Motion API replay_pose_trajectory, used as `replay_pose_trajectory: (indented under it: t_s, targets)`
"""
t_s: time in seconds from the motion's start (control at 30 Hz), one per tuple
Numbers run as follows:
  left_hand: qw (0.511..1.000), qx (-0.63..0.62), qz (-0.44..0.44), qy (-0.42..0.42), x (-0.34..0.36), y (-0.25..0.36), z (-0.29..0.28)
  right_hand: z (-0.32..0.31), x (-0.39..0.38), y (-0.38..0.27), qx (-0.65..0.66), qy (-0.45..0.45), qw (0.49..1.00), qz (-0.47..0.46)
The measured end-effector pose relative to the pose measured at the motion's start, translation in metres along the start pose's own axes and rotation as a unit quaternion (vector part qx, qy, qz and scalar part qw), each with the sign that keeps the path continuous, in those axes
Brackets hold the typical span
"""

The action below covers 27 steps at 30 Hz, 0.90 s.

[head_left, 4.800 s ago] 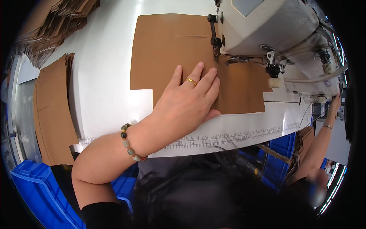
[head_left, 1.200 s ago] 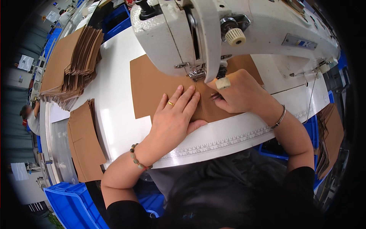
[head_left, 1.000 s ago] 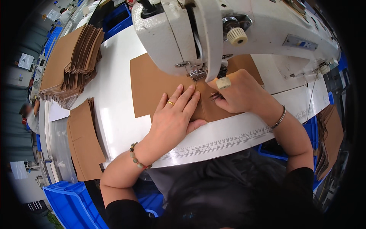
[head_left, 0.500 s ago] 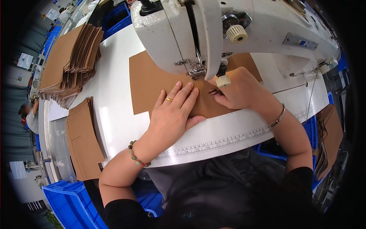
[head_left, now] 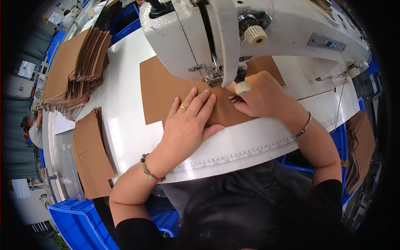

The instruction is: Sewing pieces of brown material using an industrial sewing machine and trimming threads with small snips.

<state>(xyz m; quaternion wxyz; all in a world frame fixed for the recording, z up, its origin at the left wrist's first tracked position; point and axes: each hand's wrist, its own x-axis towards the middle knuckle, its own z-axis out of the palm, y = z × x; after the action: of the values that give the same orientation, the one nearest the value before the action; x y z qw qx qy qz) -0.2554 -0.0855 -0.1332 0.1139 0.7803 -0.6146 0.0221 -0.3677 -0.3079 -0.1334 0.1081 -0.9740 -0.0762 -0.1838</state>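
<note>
A brown piece of fabric or sheet [head_left: 156, 89] lies under the needle area of a white sewing machine [head_left: 175, 46], with a seam line running toward me. My left hand [head_left: 189, 114] rests flat on it, fingers stretched out, fingertips just before the presser foot [head_left: 213, 79]. Right of the foot, my right hand [head_left: 260, 98] is curled over the same piece. A small dark two-pointed tool [head_left: 236, 99] sticks out of its curled fingers; most of it is hidden in the palm. The machine's knob partly covers the index finger.
A tall stack of brown pieces [head_left: 68, 62] stands at the far left, with a smaller pile [head_left: 92, 154] nearer me. More brown pieces [head_left: 360, 146] hang at the right by a blue crate [head_left: 339, 143]. Another blue crate [head_left: 79, 221] sits lower left. A ruler strip [head_left: 233, 158] edges the white table.
</note>
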Motion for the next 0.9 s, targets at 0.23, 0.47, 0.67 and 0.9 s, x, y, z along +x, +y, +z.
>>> replay_pose_trajectory:
  t_s: [0.23,0.47,0.67,0.9]
  targets:
    - [1.0,0.002,-0.002,0.002,0.001,-0.002,0.001,-0.003,0.0,-0.002,0.006,0.004,1.0,-0.002]
    - [1.0,0.006,0.008,0.019,0.001,-0.003,0.002,-0.004,0.0,-0.001,-0.009,0.001,1.0,-0.005]
    - [1.0,0.0,0.0,0.006,0.002,-0.004,0.001,-0.002,0.0,0.0,0.002,-0.005,1.0,0.004]
    - [1.0,-0.004,-0.004,0.009,0.003,-0.005,0.002,0.009,-0.002,0.003,0.077,0.04,0.996,0.002]
